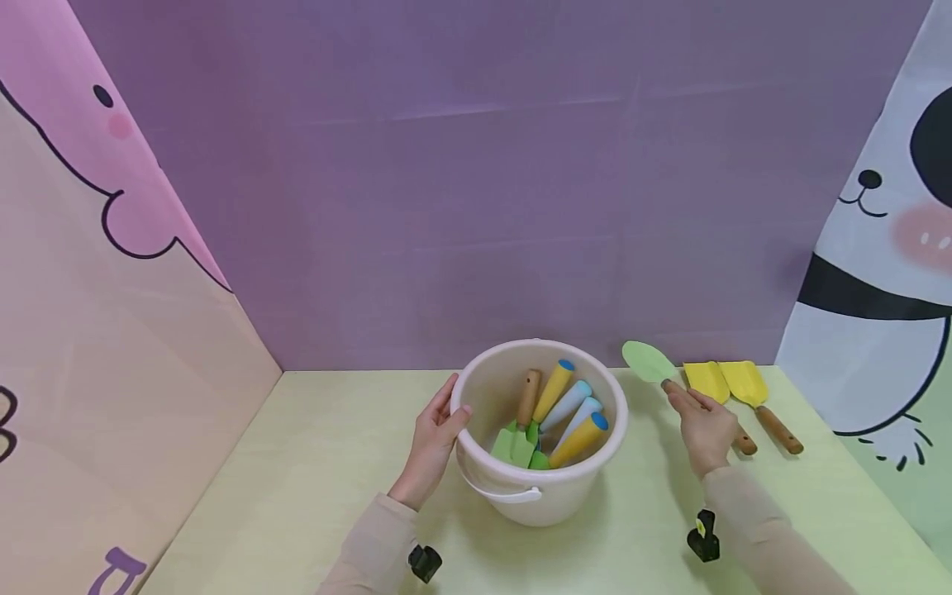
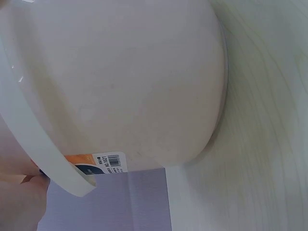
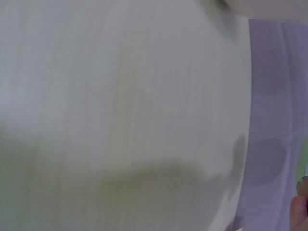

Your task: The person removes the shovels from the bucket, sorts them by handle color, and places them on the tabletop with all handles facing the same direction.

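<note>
In the head view my left hand point(image 1: 430, 446) grips the rim of a pale pink bucket point(image 1: 537, 502), thumb over the edge. Inside lie several garden tools: a green hand fork point(image 1: 513, 445) with a wooden handle, two yellow handles point(image 1: 554, 390) with blue ends and light blue handles point(image 1: 567, 405). To the right of the bucket, my right hand point(image 1: 708, 431) holds a green trowel point(image 1: 649, 362) by its wooden handle, blade pointing toward the back wall. The right wrist view catches only fingertips point(image 3: 298, 209) and a sliver of green blade at its edge.
Two yellow shovels point(image 1: 746, 382) with wooden handles lie on the pale table point(image 1: 342, 463), partly behind my right hand. The bucket's white bail point(image 2: 33, 130) hangs down its side near a label point(image 2: 109, 162). A purple wall point(image 1: 461, 182) closes off the back; printed panels flank both sides.
</note>
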